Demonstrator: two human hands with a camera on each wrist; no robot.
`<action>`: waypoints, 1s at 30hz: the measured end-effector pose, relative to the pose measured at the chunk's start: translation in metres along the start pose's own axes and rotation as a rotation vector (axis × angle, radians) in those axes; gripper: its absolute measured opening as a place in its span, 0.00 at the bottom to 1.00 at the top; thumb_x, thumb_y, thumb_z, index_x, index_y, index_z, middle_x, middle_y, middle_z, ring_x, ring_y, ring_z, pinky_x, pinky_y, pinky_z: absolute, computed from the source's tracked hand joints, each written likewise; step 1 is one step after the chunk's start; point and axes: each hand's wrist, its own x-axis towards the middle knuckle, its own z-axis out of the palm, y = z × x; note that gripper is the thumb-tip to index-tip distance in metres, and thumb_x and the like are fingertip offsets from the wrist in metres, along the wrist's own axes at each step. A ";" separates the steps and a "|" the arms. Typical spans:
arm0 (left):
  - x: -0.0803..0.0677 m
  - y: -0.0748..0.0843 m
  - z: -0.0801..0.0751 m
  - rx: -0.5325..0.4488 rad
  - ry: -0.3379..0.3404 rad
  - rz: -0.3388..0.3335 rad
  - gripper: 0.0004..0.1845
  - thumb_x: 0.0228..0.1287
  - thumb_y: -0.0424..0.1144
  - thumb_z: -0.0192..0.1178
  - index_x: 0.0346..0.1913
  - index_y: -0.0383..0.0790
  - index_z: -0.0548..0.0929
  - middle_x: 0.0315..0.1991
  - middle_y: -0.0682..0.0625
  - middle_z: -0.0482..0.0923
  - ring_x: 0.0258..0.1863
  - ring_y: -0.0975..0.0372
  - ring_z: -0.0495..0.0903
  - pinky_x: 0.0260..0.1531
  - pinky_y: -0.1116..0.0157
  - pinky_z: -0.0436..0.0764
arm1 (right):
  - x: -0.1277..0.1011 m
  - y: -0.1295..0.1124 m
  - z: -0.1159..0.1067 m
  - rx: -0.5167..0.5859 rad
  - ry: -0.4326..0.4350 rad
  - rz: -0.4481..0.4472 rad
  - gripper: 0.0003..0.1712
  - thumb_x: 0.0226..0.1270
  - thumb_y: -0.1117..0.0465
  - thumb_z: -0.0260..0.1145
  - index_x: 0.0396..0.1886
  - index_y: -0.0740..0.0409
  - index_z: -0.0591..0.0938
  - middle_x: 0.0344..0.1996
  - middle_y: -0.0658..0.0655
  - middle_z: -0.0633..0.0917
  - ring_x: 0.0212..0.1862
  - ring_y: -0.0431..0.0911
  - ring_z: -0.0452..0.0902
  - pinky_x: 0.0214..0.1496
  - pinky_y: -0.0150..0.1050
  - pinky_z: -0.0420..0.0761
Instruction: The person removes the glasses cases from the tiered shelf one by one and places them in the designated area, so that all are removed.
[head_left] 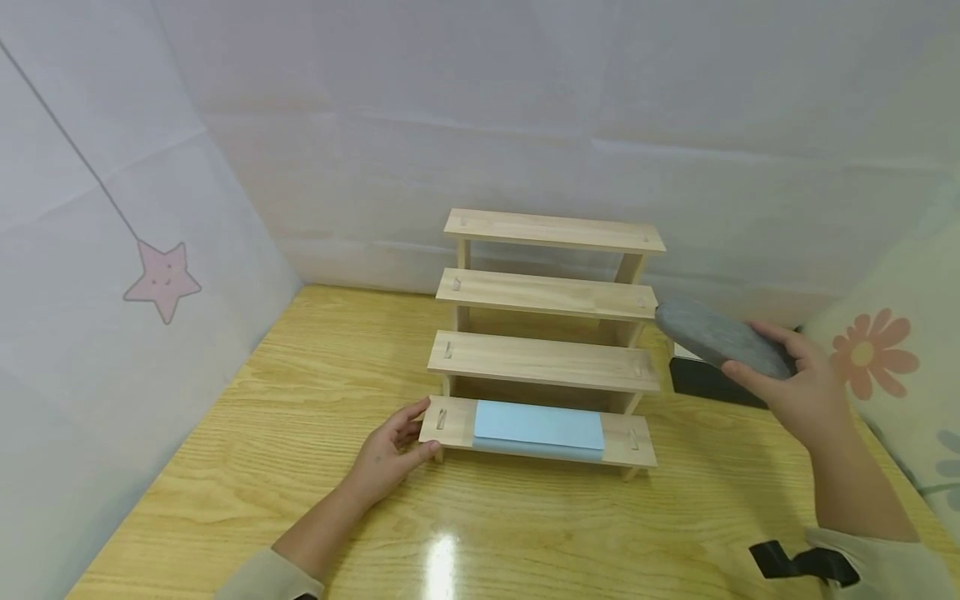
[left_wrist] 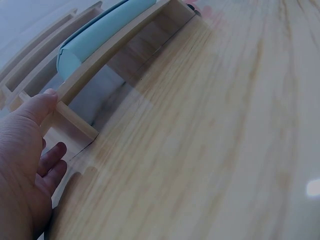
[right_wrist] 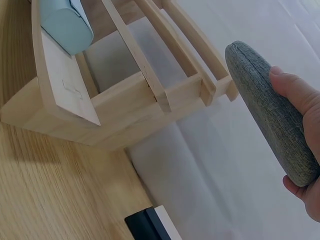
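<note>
Right hand (head_left: 798, 379) covers the near end of the grey case (head_left: 720, 336); in the right wrist view the picture's right edge cuts the palm off. The black box (head_left: 708, 382) at the table's (head_left: 300, 467) right edge sits partly behind case and hand, so its shape is unclear. Left wrist view cuts the left hand (left_wrist: 25, 165) at the left and bottom edges. The wooden step shelf (head_left: 543, 358) runs out of frame top-left there, and the blue case (left_wrist: 95, 35) is blurry. Back legs of the shelf are hidden behind the steps.

A draped tabletop booth, looking like a staged recording corner rather than a lived-in room.

White sheeting (head_left: 525, 108) is closing in a pale wooden worktop (head_left: 315, 467); a pink star (head_left: 162, 279) is hanging at left, flowered cloth (head_left: 892, 367) is lining the right, and a stepped wooden rack (head_left: 547, 358) is standing alone.
</note>
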 end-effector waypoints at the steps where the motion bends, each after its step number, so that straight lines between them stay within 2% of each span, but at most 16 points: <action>1: 0.000 0.000 0.000 0.002 0.003 0.001 0.36 0.63 0.42 0.67 0.72 0.43 0.66 0.62 0.38 0.76 0.60 0.47 0.77 0.58 0.56 0.79 | 0.000 0.001 -0.001 -0.003 0.000 0.006 0.41 0.65 0.48 0.68 0.76 0.37 0.62 0.73 0.68 0.61 0.65 0.67 0.62 0.41 0.22 0.65; 4: 0.001 -0.001 0.000 0.014 0.011 0.002 0.36 0.63 0.42 0.67 0.72 0.43 0.66 0.61 0.39 0.77 0.60 0.48 0.77 0.58 0.56 0.79 | 0.000 0.006 -0.003 0.000 -0.006 0.019 0.41 0.66 0.48 0.68 0.76 0.38 0.61 0.74 0.68 0.59 0.67 0.68 0.60 0.45 0.24 0.65; 7: 0.002 -0.001 0.000 0.018 0.019 0.001 0.36 0.62 0.42 0.68 0.72 0.43 0.66 0.60 0.40 0.78 0.59 0.49 0.78 0.58 0.57 0.79 | -0.001 0.010 -0.003 0.009 0.003 0.032 0.42 0.66 0.49 0.68 0.77 0.42 0.60 0.75 0.68 0.58 0.68 0.68 0.58 0.50 0.26 0.65; 14: 0.003 -0.001 0.000 0.019 0.016 -0.002 0.37 0.62 0.42 0.68 0.72 0.43 0.66 0.60 0.40 0.78 0.58 0.48 0.78 0.56 0.61 0.79 | -0.003 0.020 -0.006 -0.035 0.033 0.041 0.42 0.66 0.48 0.68 0.76 0.45 0.62 0.74 0.68 0.60 0.66 0.68 0.61 0.45 0.24 0.63; 18: 0.003 -0.001 0.000 0.021 0.017 0.002 0.36 0.62 0.41 0.68 0.72 0.42 0.66 0.61 0.39 0.77 0.58 0.48 0.78 0.54 0.64 0.80 | -0.004 0.025 -0.007 -0.043 0.029 0.051 0.43 0.66 0.47 0.68 0.76 0.51 0.61 0.73 0.70 0.60 0.66 0.70 0.61 0.45 0.25 0.63; 21: 0.002 -0.001 0.000 0.014 0.021 -0.004 0.36 0.62 0.41 0.68 0.72 0.42 0.67 0.62 0.40 0.76 0.59 0.48 0.78 0.54 0.65 0.80 | -0.005 0.029 -0.006 -0.053 0.016 0.075 0.45 0.66 0.46 0.67 0.77 0.56 0.60 0.73 0.72 0.60 0.65 0.71 0.60 0.49 0.34 0.67; 23: 0.002 0.000 0.001 0.009 0.017 -0.006 0.36 0.62 0.41 0.68 0.72 0.43 0.67 0.63 0.40 0.75 0.59 0.48 0.78 0.55 0.64 0.80 | -0.005 0.033 -0.006 -0.053 -0.001 0.092 0.46 0.67 0.45 0.66 0.77 0.58 0.58 0.73 0.74 0.58 0.65 0.73 0.59 0.54 0.47 0.70; 25: 0.001 -0.001 0.001 0.004 0.013 -0.009 0.36 0.62 0.41 0.68 0.72 0.43 0.66 0.63 0.39 0.75 0.60 0.48 0.77 0.56 0.62 0.80 | -0.007 0.036 -0.006 -0.057 -0.019 0.108 0.47 0.67 0.44 0.65 0.78 0.58 0.56 0.73 0.76 0.56 0.65 0.75 0.58 0.55 0.60 0.68; 28: 0.001 0.000 0.000 0.000 0.003 -0.005 0.36 0.63 0.42 0.67 0.72 0.43 0.66 0.63 0.39 0.75 0.60 0.47 0.77 0.58 0.58 0.79 | -0.009 0.042 -0.005 -0.055 -0.038 0.137 0.48 0.68 0.43 0.64 0.78 0.56 0.53 0.73 0.76 0.54 0.66 0.77 0.56 0.56 0.70 0.63; 30: 0.000 0.000 0.000 -0.005 0.001 -0.004 0.36 0.63 0.42 0.67 0.72 0.43 0.66 0.62 0.38 0.75 0.60 0.47 0.76 0.58 0.57 0.79 | -0.011 0.046 -0.004 -0.055 -0.041 0.148 0.48 0.68 0.43 0.64 0.78 0.56 0.53 0.74 0.76 0.54 0.67 0.78 0.55 0.56 0.70 0.63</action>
